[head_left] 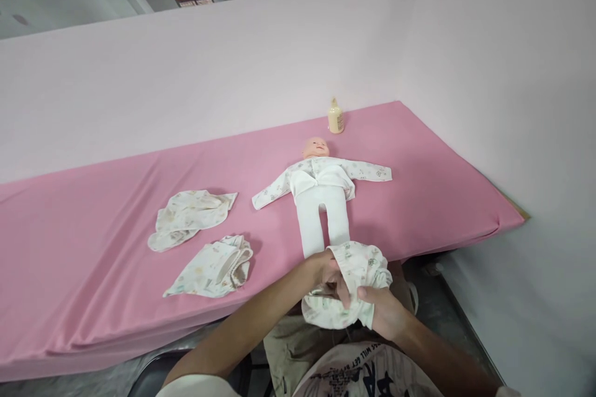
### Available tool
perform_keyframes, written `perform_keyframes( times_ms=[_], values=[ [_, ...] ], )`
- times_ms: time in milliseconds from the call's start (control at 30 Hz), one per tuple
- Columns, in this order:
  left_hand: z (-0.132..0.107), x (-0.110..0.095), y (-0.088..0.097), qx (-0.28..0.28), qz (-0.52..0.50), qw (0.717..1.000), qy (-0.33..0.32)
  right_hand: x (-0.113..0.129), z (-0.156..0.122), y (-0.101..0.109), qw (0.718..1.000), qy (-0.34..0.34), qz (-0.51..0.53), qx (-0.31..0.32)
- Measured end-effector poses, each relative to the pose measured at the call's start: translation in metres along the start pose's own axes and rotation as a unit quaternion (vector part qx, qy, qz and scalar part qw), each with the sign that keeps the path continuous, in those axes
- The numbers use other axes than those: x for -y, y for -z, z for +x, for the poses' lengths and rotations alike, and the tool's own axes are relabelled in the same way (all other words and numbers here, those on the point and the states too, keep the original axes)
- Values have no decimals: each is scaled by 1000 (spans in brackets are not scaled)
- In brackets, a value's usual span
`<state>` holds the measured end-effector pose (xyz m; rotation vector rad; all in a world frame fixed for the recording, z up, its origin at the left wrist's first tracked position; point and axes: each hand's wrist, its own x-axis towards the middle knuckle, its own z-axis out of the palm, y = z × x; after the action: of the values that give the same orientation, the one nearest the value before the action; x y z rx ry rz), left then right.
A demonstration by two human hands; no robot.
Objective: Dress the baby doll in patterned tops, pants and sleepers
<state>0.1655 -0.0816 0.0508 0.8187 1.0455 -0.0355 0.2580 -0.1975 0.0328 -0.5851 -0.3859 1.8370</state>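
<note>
I hold a bunched white baby garment (365, 263) with small printed figures over my lap, at the table's near edge. My left hand (331, 276) reaches into its opening, the fingers partly hidden and curled on the cloth. My right hand (386, 311) grips its lower right side, the thumb on top of the fabric. Just beyond lies a baby doll (316, 147) on its back, arms spread. It wears a printed long-sleeved top (367, 170) and white leggings (310, 217); the feet are hidden behind the garment and my left hand.
Two crumpled printed cloths (193, 214) (212, 268) lie left of the doll on the pink-covered table (116, 217). A pale yellow pump bottle (335, 119) stands beyond its head. White walls (512, 74) border the back and right; a dark chair (158, 375) is below left.
</note>
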Motion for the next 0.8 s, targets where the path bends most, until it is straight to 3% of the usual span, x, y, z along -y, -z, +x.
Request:
perform_keyframes(
  times_ms=[100, 233, 300, 367, 467, 567, 700, 800],
  values=[
    [-12, -10, -6, 61, 89, 994, 33, 10, 0, -1, 998, 10, 53, -38],
    [-44, -19, 7, 123, 80, 985, -94, 19, -3, -1, 990, 33, 83, -109],
    [-54, -22, 17, 56, 92, 985, -133, 16, -4, -1, 988, 31, 71, -131],
    [-56, -22, 21, -66, 105, 979, -160, 10, -4, -1, 988, 25, 66, -140],
    [-47, -19, 16, -193, 118, 953, -202, 3, -7, -2, 986, 23, 70, -147],
    [-35, -16, 9, -217, 147, 938, -225, 0, -19, -1, 982, 28, 89, -166],
    [-22, -16, 7, -178, 124, 955, -203, -5, -36, 1, 975, 23, 113, -188],
    [-13, -14, 4, -176, 79, 970, -146, -12, -38, 1, 979, 14, 113, -167]
  ],
)
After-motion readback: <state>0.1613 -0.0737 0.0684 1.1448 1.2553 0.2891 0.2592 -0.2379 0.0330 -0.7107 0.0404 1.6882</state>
